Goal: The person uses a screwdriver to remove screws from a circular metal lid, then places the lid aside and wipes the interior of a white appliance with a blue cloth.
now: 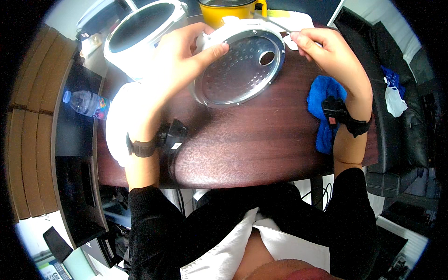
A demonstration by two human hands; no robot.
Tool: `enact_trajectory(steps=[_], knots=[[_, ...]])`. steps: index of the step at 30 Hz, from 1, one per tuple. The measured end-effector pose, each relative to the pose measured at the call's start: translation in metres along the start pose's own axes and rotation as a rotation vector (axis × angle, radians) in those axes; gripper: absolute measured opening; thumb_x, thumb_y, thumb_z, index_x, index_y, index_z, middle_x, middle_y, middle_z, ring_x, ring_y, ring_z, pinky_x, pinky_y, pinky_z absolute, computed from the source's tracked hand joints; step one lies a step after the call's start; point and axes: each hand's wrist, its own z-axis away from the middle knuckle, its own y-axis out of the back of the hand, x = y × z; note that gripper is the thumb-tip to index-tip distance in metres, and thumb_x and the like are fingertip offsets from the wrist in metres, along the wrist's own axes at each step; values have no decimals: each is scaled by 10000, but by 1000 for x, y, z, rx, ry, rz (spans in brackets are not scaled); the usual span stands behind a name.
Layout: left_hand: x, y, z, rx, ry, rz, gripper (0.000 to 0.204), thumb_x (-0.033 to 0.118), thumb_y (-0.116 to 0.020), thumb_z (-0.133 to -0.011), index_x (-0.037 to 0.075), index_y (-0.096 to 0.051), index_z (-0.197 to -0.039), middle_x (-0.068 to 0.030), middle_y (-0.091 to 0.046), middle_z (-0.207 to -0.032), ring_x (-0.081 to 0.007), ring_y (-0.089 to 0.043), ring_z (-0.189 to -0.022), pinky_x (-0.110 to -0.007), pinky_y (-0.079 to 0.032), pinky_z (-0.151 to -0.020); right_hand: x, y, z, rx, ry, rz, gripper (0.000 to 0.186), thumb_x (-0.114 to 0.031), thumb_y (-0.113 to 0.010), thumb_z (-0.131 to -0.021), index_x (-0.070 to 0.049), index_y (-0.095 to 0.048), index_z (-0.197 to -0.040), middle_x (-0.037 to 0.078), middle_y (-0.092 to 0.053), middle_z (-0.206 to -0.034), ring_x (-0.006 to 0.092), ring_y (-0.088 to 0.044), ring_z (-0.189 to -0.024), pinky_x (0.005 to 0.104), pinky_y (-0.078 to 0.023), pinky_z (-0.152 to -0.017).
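Tilted above the table is a round white lid with a shiny dimpled metal plate (233,77), which has a round hole near its right side and small screws round its rim. My left hand (182,56) grips the lid's left edge, thumb on the metal rim and fingers behind it. My right hand (319,44) is closed on a thin dark rod-like tool (275,23), whose far end reaches the lid's upper edge; its exact kind is unclear. A small white piece (290,43) shows between the lid and my right fingers.
A white tub-shaped appliance body (123,60) stands at the back left, beside a yellow pot (224,13). Near my right wrist lies a blue cloth (322,116). A white rounded object (115,126) sits under my left forearm, with a water bottle (86,103) beyond. A cable (172,170) hangs at the table's front edge.
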Motion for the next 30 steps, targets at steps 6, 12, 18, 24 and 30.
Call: enact_trajectory(steps=[6,12,18,24,30], knots=[[-5,-8,-2,12,55,12,296,250,-684,-892,15,-614,-1058,-2,-642,-768,-44,-554,-679,-206,-409,-581,10,2,6,-129,-17,62,441,-354,-548,-973,-28,-546,-678,-31,-435,-597,61,-388,-549,242,-320,-495],[-8,-20,-4,63,29,89,286,262,-673,-904,11,-605,-1024,-5,-640,-790,-45,-559,-715,-210,-429,-618,10,6,8,-178,-93,123,452,-367,-567,-962,-30,-550,-661,-27,-433,-583,66,-387,-539,247,-319,-488],[-5,-22,-4,113,3,84,378,344,-679,-863,11,-624,-1033,-92,-649,-752,-144,-599,-644,-273,-458,-590,9,3,7,-199,-97,148,492,-355,-600,-936,6,-556,-605,43,-412,-510,122,-396,-493,307,-352,-483],[-5,-24,-4,117,15,109,412,373,-680,-844,13,-633,-1040,-142,-665,-745,-194,-634,-617,-307,-486,-586,0,3,7,-255,-190,193,526,-375,-591,-936,8,-543,-578,55,-437,-519,141,-427,-500,315,-369,-501],[-5,-25,-6,121,2,106,404,362,-677,-847,14,-627,-1046,-138,-662,-723,-191,-631,-597,-310,-486,-577,-4,6,8,-266,-201,214,526,-387,-596,-929,12,-557,-588,64,-462,-530,151,-445,-510,317,-383,-512]])
